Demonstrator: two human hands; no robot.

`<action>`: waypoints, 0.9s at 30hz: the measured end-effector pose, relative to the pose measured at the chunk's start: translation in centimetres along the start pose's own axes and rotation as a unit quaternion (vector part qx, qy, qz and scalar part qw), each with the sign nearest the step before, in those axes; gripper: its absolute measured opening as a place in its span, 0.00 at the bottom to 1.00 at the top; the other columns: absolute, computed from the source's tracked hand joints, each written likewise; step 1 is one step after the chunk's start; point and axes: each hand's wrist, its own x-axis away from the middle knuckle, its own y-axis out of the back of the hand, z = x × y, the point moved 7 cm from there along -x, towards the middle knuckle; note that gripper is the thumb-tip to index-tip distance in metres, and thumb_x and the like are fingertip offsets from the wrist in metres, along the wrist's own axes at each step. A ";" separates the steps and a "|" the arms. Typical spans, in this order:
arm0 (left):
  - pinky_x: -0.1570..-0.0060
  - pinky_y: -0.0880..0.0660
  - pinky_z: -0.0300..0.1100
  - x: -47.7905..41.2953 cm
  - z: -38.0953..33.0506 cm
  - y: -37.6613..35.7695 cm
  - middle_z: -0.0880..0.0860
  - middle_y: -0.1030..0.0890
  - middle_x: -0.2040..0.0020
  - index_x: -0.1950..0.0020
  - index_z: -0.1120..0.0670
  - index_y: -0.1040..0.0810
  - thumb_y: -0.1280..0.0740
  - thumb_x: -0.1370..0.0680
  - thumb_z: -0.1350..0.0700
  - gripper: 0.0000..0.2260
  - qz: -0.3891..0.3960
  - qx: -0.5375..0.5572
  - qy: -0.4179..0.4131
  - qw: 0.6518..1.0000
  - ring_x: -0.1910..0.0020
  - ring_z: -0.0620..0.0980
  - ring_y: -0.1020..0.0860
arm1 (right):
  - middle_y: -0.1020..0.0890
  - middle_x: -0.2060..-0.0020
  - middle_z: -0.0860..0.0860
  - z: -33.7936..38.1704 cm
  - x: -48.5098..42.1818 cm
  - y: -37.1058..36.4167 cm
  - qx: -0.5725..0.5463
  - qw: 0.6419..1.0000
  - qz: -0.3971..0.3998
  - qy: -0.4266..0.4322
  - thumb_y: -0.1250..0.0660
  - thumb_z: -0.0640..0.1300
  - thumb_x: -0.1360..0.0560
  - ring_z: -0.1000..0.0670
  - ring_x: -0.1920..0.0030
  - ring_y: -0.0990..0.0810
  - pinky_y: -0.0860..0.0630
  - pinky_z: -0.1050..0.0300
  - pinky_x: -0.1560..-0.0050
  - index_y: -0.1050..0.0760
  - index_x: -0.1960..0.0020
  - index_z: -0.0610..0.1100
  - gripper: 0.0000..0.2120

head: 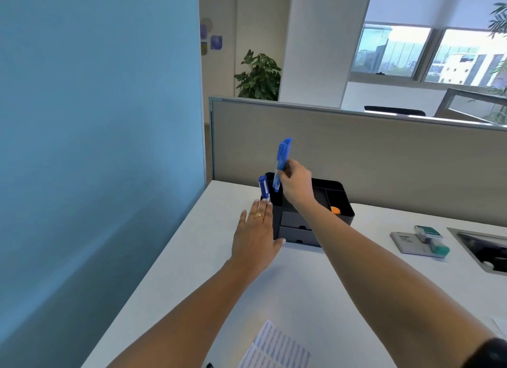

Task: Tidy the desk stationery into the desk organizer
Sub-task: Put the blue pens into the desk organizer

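The white desk point(343, 285) carries a black organizer point(290, 231) at its back edge. The organizer is a low box with open compartments on top and two small drawers in front. The left hand point(255, 238) lies flat, fingers straight, against the organizer's left side. The right hand point(296, 183) pinches blue markers point(282, 156), seemingly two, upright over the organizer's rear left slot. Another blue pen point(264, 188) stands in its front left slot. Something orange point(335, 210) sits in its right compartment.
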 end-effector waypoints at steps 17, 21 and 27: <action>0.27 0.47 0.49 0.1 0.1 -0.4 0.52 0.50 0.23 0.24 0.55 0.56 0.39 0.22 0.48 0.34 -0.032 0.025 0.016 0.999 0.24 0.51 0.49 | 0.19 0.44 0.44 -2.0 1.1 -3.3 0.127 0.985 0.115 0.021 0.40 0.34 0.23 0.46 0.45 0.22 0.26 0.53 0.41 0.26 0.38 0.41 0.15; 0.27 0.46 0.49 0.2 0.1 -0.4 0.52 0.49 0.23 0.24 0.55 0.56 0.39 0.22 0.49 0.34 -0.030 0.021 0.023 0.999 0.24 0.51 0.49 | 0.20 0.44 0.44 -1.9 1.7 -3.0 0.117 0.987 0.110 0.024 0.42 0.33 0.23 0.46 0.45 0.22 0.27 0.55 0.42 0.26 0.37 0.41 0.16; 0.28 0.46 0.51 0.4 0.0 -0.1 0.51 0.47 0.23 0.24 0.54 0.54 0.37 0.22 0.51 0.34 -0.011 0.045 0.039 0.998 0.24 0.51 0.47 | 0.22 0.41 0.44 -1.4 3.7 -2.1 0.111 0.988 0.104 0.026 0.42 0.34 0.23 0.47 0.42 0.24 0.30 0.61 0.43 0.29 0.34 0.40 0.18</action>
